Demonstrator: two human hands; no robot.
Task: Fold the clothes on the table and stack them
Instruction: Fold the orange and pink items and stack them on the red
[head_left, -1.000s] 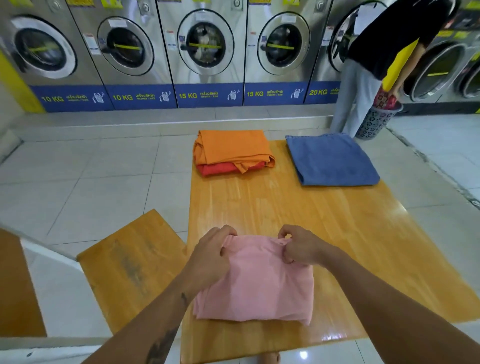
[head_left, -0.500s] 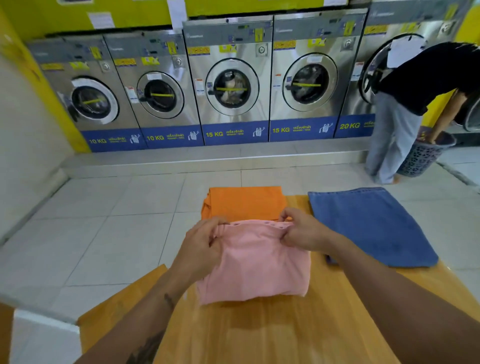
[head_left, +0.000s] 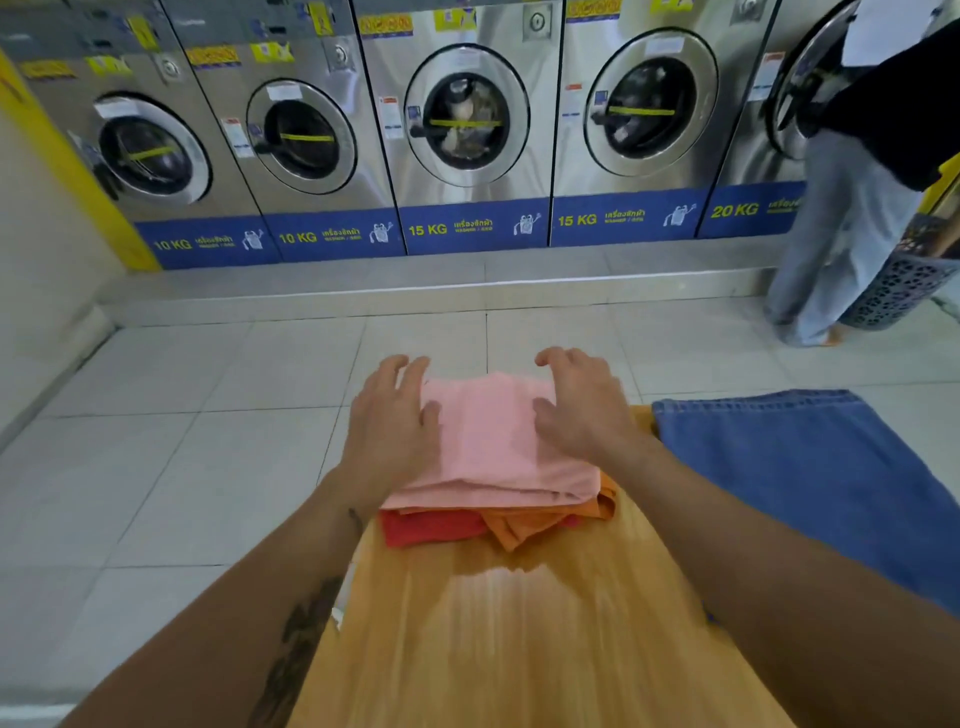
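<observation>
A folded pink garment (head_left: 493, 447) lies on top of a folded orange garment (head_left: 540, 522) and a red one (head_left: 431, 527) at the far left end of the wooden table (head_left: 519, 639). My left hand (head_left: 389, 426) rests flat on the pink garment's left side, fingers spread. On its right side lies my right hand (head_left: 582, 405), fingers apart and slightly curled over the far edge. Neither hand grips the cloth. A folded blue denim piece (head_left: 800, 478) lies to the right of the stack.
A row of steel washing machines (head_left: 462, 119) lines the far wall behind a raised tiled step. At the right a person (head_left: 857, 171) in a black top bends at an open machine beside a dark laundry basket (head_left: 904, 280). Tiled floor surrounds the table.
Both hands carried the folded pink garment from the near table edge forward and set it on the orange and red pile. They have let go and now lie flat on it.
</observation>
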